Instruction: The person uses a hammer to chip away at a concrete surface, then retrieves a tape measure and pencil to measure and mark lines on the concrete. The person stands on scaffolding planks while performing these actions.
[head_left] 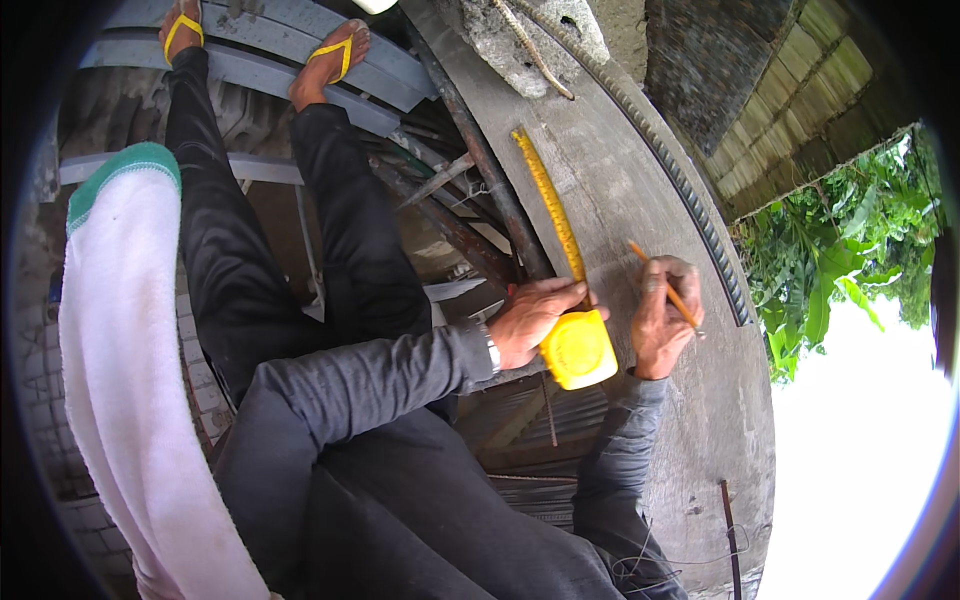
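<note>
A yellow tape measure is gripped in my left hand. Its extended yellow blade lies along a grey concrete ledge, running away from the case toward the far end. My right hand, closed around an orange pencil, is over the ledge just right of the tape. The upper end of the pencil points toward the blade, apart from it; whether it touches the concrete I cannot tell.
A ribbed steel bar curves along the ledge's right side, near a broken concrete chunk. Rusty metal bars border its left edge. A thin rod with wire stands at lower right. My yellow-strapped sandals rest on grey metal beams.
</note>
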